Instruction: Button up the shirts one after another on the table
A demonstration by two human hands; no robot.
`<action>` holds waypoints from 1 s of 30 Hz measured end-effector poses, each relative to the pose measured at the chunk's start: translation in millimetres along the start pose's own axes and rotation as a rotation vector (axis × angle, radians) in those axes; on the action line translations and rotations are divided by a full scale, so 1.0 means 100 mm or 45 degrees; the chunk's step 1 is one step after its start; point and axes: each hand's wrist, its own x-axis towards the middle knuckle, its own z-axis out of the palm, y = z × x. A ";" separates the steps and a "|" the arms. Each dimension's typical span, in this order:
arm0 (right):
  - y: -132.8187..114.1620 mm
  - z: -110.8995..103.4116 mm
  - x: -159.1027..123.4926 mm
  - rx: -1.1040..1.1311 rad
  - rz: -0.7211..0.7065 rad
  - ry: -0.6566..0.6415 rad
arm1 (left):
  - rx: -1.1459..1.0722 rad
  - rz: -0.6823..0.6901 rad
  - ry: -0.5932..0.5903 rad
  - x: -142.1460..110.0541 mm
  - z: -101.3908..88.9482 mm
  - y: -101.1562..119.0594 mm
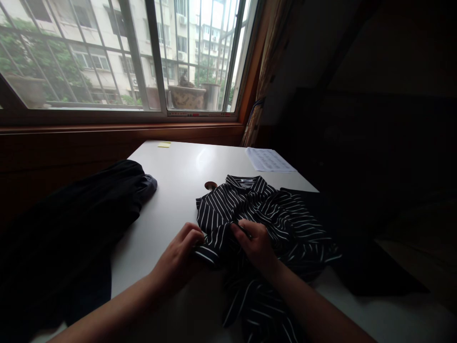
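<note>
A black shirt with thin white stripes (246, 205) lies rumpled on the white table (174, 176), its collar pointing away from me. My left hand (187, 243) is closed on the shirt near a cuff-like, white-edged end at its left side. My right hand (255, 240) pinches the cloth near the shirt's middle, thumb and fingers pressed together. Between the two hands runs a bunched stretch of striped fabric, probably a sleeve. The lower part of the shirt hangs toward me in shadow under my right forearm.
Dark clothing (89, 205) is heaped over the table's left side. Printed sheets (270, 159) lie at the back right, a yellow sticky note (164, 144) at the back left. A round cable hole (210, 185) sits beside the collar. Dark cloth (378, 267) lies at the right. A barred window stands behind.
</note>
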 end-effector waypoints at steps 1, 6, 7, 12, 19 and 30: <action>0.01 -0.01 0.00 0.010 0.013 0.014 | -0.073 -0.089 0.020 0.02 -0.05 -0.01; 0.04 -0.02 0.03 0.021 0.101 0.086 | -0.723 -0.651 0.112 0.10 -0.19 -0.07; 0.04 -0.02 0.03 0.013 0.117 0.093 | -0.849 -0.727 0.105 0.11 -0.19 -0.09; 0.08 -0.01 0.08 -0.014 0.229 0.083 | -1.149 -0.825 0.091 0.13 -0.14 -0.11; 0.23 0.00 0.13 -0.047 0.385 0.120 | -1.269 -0.702 0.079 0.10 -0.12 -0.10; 0.16 0.00 0.11 -0.277 -0.012 0.310 | -1.176 -0.616 -0.013 0.08 -0.07 -0.18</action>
